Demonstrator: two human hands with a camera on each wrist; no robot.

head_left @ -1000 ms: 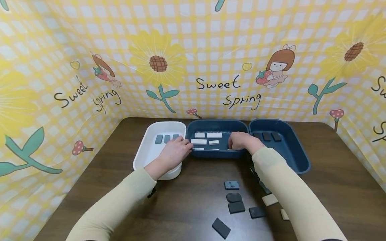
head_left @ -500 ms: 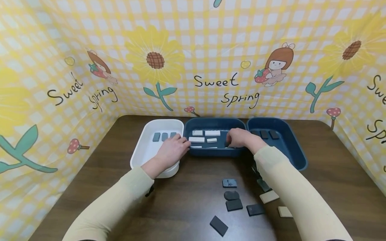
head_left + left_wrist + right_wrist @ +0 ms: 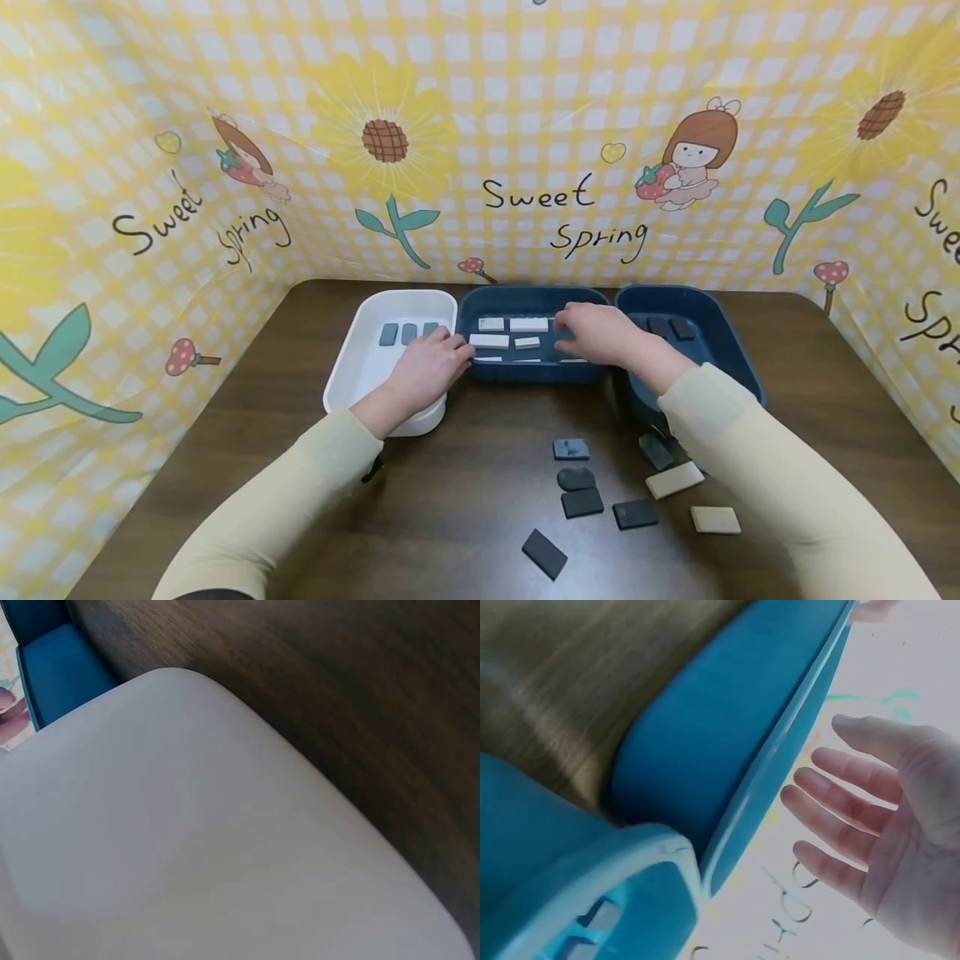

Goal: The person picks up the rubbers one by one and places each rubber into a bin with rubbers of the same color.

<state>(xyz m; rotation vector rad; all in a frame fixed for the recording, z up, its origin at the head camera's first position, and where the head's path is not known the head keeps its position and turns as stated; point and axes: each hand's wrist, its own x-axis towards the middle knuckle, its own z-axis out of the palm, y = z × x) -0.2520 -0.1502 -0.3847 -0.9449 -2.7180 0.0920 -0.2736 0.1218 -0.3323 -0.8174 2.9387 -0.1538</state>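
Observation:
In the head view my right hand (image 3: 592, 333) is over the right part of the middle blue tray (image 3: 536, 372). The right wrist view shows the same hand (image 3: 900, 817) with its fingers spread, holding nothing. Several white flat blocks (image 3: 528, 324) lie in rows in that tray, those at the front mostly hidden by the near wall. My left hand (image 3: 431, 367) rests at the right rim of the white tray (image 3: 352, 358), its fingertips beside the blue tray's left end. Blue-grey blocks (image 3: 388, 334) lie in the white tray. Only the tray's outside shows in the left wrist view.
A second blue tray (image 3: 738, 367) at the right has dark blocks (image 3: 681, 328) in it. In front on the wooden table lie several loose pieces: dark blocks (image 3: 545, 553), cream blocks (image 3: 715, 520), a blue-grey block (image 3: 571, 449) and a dark green one (image 3: 656, 452). A patterned cloth stands behind.
My right hand has risen from inside the middle tray, and its fingers have come apart. A white block's edge now shows at the tray's front right. The left hand stays at the rim.

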